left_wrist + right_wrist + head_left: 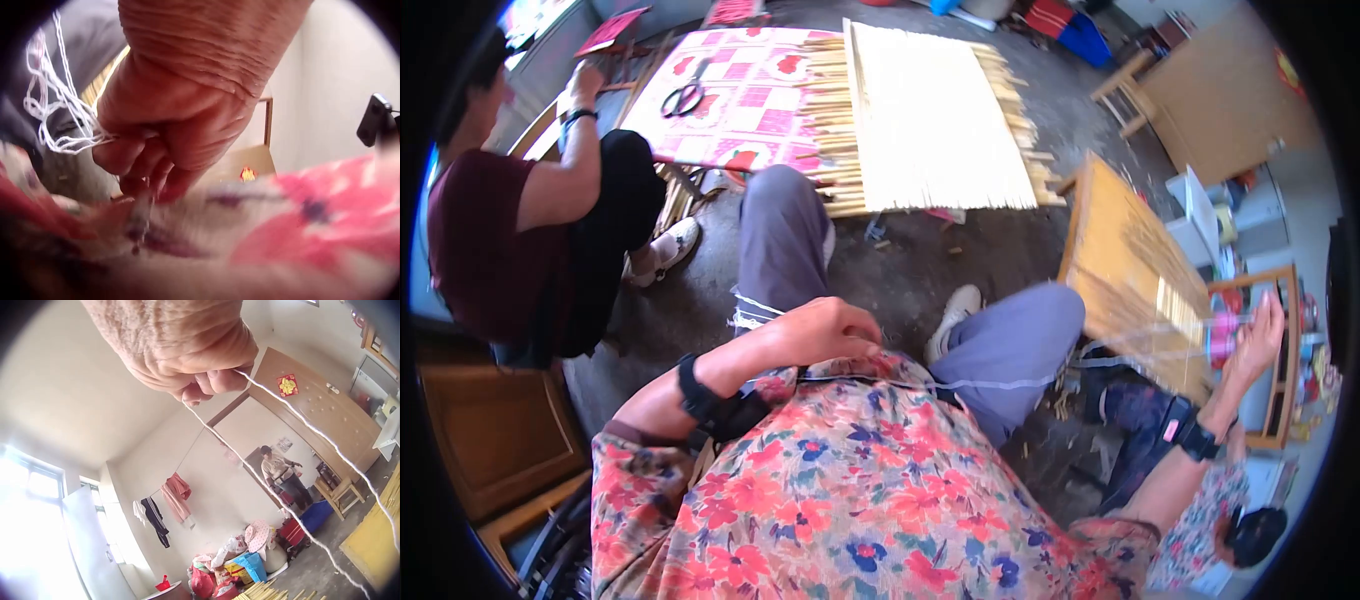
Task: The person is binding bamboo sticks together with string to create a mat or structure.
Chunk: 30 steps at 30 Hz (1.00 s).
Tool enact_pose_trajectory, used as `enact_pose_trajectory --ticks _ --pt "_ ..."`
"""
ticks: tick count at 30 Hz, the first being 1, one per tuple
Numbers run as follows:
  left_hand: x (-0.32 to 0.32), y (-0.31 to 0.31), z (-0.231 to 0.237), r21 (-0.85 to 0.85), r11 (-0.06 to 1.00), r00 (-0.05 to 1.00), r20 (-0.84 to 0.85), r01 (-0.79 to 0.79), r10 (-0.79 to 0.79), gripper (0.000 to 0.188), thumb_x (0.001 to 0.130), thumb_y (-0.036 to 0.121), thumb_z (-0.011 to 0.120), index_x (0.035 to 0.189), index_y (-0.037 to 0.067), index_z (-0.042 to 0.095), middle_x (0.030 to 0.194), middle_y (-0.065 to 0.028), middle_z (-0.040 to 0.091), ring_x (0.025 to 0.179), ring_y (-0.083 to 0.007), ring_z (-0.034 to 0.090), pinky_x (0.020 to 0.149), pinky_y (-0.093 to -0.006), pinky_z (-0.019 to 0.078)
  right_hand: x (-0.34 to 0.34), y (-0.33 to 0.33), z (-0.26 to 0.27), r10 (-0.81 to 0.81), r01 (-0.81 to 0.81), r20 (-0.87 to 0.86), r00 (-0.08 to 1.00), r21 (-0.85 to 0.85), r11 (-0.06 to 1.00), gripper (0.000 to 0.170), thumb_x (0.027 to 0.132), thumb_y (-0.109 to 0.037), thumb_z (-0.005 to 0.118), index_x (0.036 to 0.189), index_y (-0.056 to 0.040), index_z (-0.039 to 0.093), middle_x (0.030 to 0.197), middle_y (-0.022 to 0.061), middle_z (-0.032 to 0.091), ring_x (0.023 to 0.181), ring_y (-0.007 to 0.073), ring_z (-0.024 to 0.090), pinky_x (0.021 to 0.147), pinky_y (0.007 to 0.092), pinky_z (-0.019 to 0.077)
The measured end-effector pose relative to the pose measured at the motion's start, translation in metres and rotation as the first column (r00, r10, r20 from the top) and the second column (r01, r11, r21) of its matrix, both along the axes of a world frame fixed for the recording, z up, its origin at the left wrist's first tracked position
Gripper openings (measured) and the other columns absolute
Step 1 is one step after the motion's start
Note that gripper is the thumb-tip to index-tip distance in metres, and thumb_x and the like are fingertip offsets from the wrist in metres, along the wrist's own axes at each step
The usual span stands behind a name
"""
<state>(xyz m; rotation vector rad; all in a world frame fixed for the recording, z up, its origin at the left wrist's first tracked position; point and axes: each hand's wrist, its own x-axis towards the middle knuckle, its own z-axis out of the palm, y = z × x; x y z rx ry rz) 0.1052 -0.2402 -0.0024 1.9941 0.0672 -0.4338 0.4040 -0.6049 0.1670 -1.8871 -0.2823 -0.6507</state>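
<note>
White string (1000, 384) runs across my lap from my left hand (820, 330) to my right hand (1255, 340). The left one sits close over the flowered shirt (850, 480), its fingers curled on the string; loose loops of string (62, 149) hang beside the thumb in the left wrist view. My right arm reaches far out to the side. In the right wrist view the right hand (181, 350) grips the string with bent fingers, and two taut strands (312, 430) lead away from it. More string lies over my left knee (780, 230).
Ahead, a pale stalk mat (940, 120) lies beside scissors (683, 98) on a pink checked cloth (740, 125). A slanted wooden board (1120, 250) stands at my right knee. One person (490, 220) sits at left; another (1200, 530) is at lower right.
</note>
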Motion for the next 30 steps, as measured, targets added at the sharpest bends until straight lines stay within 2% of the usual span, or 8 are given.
enact_pose_trajectory --ticks 3,11,14,16,23,26,27,30 --pt "0.027 -0.017 -0.020 -0.187 0.982 0.980 -0.200 -0.019 -0.019 0.027 0.075 0.022 0.062 0.091 0.000 0.061 0.076 -0.0106 0.062 0.072 -0.0152 0.060 0.067 -0.0264 0.0461 -0.015 -0.007 0.000 0.054 -0.054 0.004 0.999 0.039 0.998 0.018 0.082 -0.015 0.058 0.097 -0.0041 0.056 0.065 -0.0064 0.046 0.047 -0.0014 0.031 0.038 0.0141 0.0215" --pt "0.060 -0.051 -0.043 -0.049 0.940 0.926 -0.161 0.338 -0.342 0.044 0.073 0.039 0.061 0.092 0.000 0.062 0.087 -0.0152 0.062 0.080 -0.0222 0.059 0.072 -0.0293 0.0448 -0.020 -0.018 -0.003 0.072 -0.072 0.008 0.997 0.135 0.988 0.017 0.082 -0.015 0.059 0.094 -0.0044 0.056 0.063 -0.0061 0.047 0.047 -0.0023 0.034 0.037 0.0126 0.0228" --pt "0.065 -0.064 -0.047 -0.017 0.942 0.928 -0.168 0.335 -0.333 0.036 0.071 0.032 0.063 0.091 0.001 0.063 0.084 -0.0127 0.063 0.078 -0.0198 0.060 0.071 -0.0275 0.0452 -0.026 -0.008 -0.001 0.056 -0.056 0.005 0.998 0.152 0.987 0.018 0.083 -0.015 0.058 0.097 -0.0045 0.055 0.064 -0.0068 0.044 0.046 -0.0025 0.032 0.037 0.0126 0.0218" --pt "0.064 -0.065 -0.056 -0.175 0.930 0.929 -0.130 0.323 -0.347 0.030 0.070 0.025 0.063 0.088 0.001 0.063 0.079 -0.0096 0.064 0.074 -0.0156 0.059 0.068 -0.0264 0.0450 -0.025 -0.006 -0.001 0.041 -0.044 0.018 0.999 0.185 0.982 0.020 0.083 -0.015 0.056 0.100 -0.0046 0.053 0.063 -0.0076 0.040 0.045 -0.0024 0.029 0.037 0.0129 0.0203" --pt "0.051 -0.041 -0.026 -0.448 0.891 0.918 -0.318 0.073 -0.235 0.014 0.074 0.015 0.063 0.080 0.002 0.062 0.066 0.0022 0.056 0.055 -0.0038 0.045 0.046 -0.0188 0.0354 -0.011 -0.031 -0.009 0.190 -0.179 -0.047 0.981 0.177 0.968 0.018 0.085 -0.016 0.054 0.101 -0.0068 0.053 0.072 -0.0075 0.049 0.048 -0.0043 0.032 0.036 0.0105 0.0225" --pt "0.033 0.003 0.002 -0.559 0.797 0.913 -0.407 -0.228 -0.025 0.009 0.078 0.010 0.061 0.081 0.002 0.059 0.057 0.0037 0.046 0.044 -0.0022 0.035 0.037 -0.0171 0.0239 -0.014 -0.028 -0.006 0.204 -0.190 -0.055 0.977 0.193 0.963 0.017 0.086 -0.016 0.053 0.100 -0.0071 0.053 0.071 -0.0079 0.048 0.047 -0.0044 0.032 0.036 0.0109 0.0218" --pt "0.021 0.025 0.004 -0.679 0.655 0.907 -0.420 -0.331 0.024 0.005 0.078 0.006 0.060 0.082 0.003 0.059 0.055 0.0039 0.044 0.042 -0.0031 0.034 0.036 -0.0180 0.0229 -0.020 -0.023 -0.001 0.155 -0.140 -0.071 0.985 0.180 0.974 0.018 0.086 -0.016 0.053 0.101 -0.0073 0.052 0.067 -0.0089 0.043 0.047 -0.0042 0.030 0.036 0.0112 0.0204" --pt "-0.021 0.087 0.032 -0.652 0.656 0.919 -0.186 -0.381 0.348 0.005 0.075 0.005 0.056 0.080 0.003 0.056 0.057 0.0021 0.044 0.041 -0.0050 0.036 0.035 -0.0177 0.0244 -0.017 -0.027 0.000 0.128 -0.111 -0.092 0.988 0.172 0.979 0.018 0.086 -0.016 0.052 0.102 -0.0075 0.052 0.064 -0.0099 0.038 0.048 -0.0041 0.029 0.037 0.0116 0.0188"
